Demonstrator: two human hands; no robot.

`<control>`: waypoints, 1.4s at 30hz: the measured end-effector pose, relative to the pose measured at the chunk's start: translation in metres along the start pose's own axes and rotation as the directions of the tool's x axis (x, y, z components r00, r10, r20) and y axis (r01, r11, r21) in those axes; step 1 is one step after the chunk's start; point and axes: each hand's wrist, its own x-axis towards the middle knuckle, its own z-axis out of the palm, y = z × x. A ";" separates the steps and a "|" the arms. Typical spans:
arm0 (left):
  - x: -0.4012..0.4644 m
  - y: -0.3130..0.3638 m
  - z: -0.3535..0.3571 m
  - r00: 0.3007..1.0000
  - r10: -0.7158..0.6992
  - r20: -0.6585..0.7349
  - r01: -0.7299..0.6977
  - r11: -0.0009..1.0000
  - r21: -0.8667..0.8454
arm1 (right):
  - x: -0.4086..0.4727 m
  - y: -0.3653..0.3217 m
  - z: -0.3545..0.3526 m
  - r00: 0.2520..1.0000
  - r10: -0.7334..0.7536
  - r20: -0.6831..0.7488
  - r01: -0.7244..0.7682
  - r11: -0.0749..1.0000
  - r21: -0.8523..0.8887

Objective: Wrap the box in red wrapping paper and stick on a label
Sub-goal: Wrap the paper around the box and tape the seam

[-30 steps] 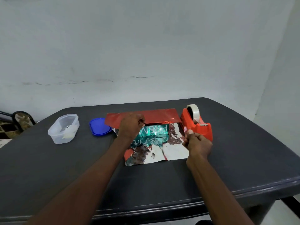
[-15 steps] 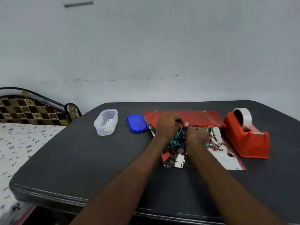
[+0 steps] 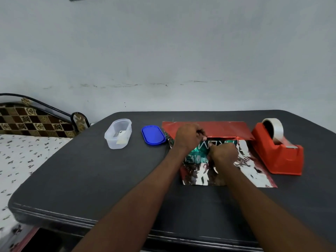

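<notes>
A teal box (image 3: 199, 151) with white letters lies on the silver inner side of the red wrapping paper (image 3: 258, 171). The paper's far flap (image 3: 227, 128) shows its red side and is folded up against the box's far edge. My left hand (image 3: 189, 137) pinches that folded red edge at the box's far left corner. My right hand (image 3: 223, 154) rests on top of the box with curled fingers, pinching a short clear tape strip that is barely visible. Most of the box top is hidden by both hands.
A red tape dispenser (image 3: 278, 157) with a clear roll stands right of the paper. A blue lid (image 3: 153, 134) and a clear tub (image 3: 118, 134) holding small paper labels sit to the left on the dark table (image 3: 91, 175). A bed lies beyond the table's left edge.
My right hand left the tape dispenser and came over the box beside my left hand. The head view swung left, bringing the bed into sight. My left hand kept its hold on the red flap.
</notes>
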 end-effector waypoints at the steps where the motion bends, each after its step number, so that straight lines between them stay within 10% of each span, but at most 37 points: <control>1: 0.000 0.002 0.000 1.000 -0.003 -0.005 0.003 1.000 0.000 | 0.000 0.000 -0.003 1.000 -0.021 -0.002 0.021 1.000 -0.005; 7: 0.000 0.004 0.003 0.997 -0.044 -0.063 0.042 0.998 -0.041 | -0.008 -0.002 -0.027 0.876 -0.451 -0.169 0.430 0.891 -0.148; 13: 0.000 0.003 0.004 0.996 -0.065 -0.061 0.059 0.994 -0.094 | 0.005 -0.004 -0.032 0.706 -0.709 -0.008 0.680 0.680 -0.273; 25: -0.018 0.003 0.002 0.977 0.211 0.037 -0.213 0.947 0.241 | 0.019 -0.004 -0.029 0.731 -0.681 0.027 0.661 0.699 -0.273; 42: -0.024 0.012 -0.004 0.979 0.196 0.062 -0.204 0.897 0.391 | 0.016 -0.009 -0.115 0.790 -0.588 -0.174 0.483 0.771 -0.415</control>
